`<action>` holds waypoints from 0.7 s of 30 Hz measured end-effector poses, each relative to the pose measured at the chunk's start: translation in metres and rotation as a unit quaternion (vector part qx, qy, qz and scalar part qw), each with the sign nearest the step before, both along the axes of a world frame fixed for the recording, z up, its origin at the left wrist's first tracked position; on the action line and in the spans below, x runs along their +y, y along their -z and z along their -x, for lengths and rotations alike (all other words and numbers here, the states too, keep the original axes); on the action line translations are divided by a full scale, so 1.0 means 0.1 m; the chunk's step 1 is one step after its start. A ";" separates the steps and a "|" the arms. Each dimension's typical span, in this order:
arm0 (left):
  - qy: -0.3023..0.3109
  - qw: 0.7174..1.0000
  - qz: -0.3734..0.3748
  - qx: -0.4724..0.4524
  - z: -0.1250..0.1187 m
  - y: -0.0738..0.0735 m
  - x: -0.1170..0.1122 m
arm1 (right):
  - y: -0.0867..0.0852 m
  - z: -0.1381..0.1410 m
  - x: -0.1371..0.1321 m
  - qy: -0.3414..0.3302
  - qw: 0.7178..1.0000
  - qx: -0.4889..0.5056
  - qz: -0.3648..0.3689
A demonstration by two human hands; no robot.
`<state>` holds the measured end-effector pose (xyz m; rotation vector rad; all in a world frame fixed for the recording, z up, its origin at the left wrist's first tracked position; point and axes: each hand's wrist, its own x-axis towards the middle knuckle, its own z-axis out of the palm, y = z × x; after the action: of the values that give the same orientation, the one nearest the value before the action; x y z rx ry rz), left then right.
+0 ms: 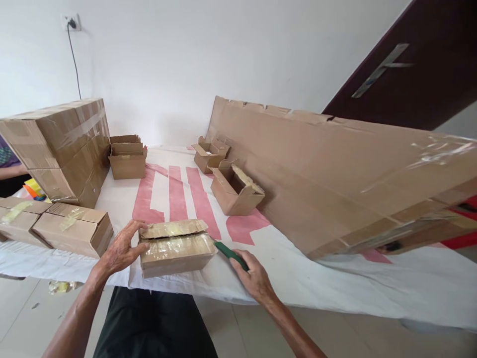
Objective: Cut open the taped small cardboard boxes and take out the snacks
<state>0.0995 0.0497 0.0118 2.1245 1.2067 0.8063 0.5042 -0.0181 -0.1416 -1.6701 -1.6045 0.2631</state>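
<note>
A small cardboard box (177, 256) with clear tape on its top lies at the table's front edge. Its two top flaps are parted by a dark slit. My left hand (124, 246) grips the box's left end, thumb in front and fingers at the back corner. In my right hand (253, 273), closed around it, is a green-handled knife (225, 250). The knife's tip end reaches the box's right end; its blade is hard to make out. Behind the box stand two open cardboard boxes, the nearer one (236, 191) with a torn taped flap and the farther one (210, 153).
Taped boxes (70, 226) line the front left, below a big stack of cartons (70, 144). Open boxes (128, 161) stand beside the stack. A large cardboard panel (328, 174) leans along the right. A white cloth with pink stripes (177, 194) covers the table. Another person's arm (13, 171) shows far left.
</note>
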 end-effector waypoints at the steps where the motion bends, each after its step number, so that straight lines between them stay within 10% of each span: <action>1: -0.014 1.000 -0.003 0.009 -0.02 0.01 0.04 | 0.05 0.02 0.01 -0.003 1.000 -0.022 -0.007; 8: -0.075 0.993 0.037 -0.083 -0.13 0.01 0.35 | -0.46 0.37 0.16 -0.017 0.993 0.056 -0.100; 15: -0.129 0.975 0.053 -0.172 -0.16 0.04 0.44 | -1.34 0.97 0.31 -0.258 0.951 -0.140 -0.101; 21: -0.143 0.977 0.000 -0.161 -0.07 0.07 0.43 | -1.47 1.10 0.25 -0.248 0.936 -0.198 -0.154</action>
<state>0.1064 0.0931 0.0049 1.7524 1.3467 1.2221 0.3941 0.0070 0.0057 -1.1016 -2.2327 -0.0855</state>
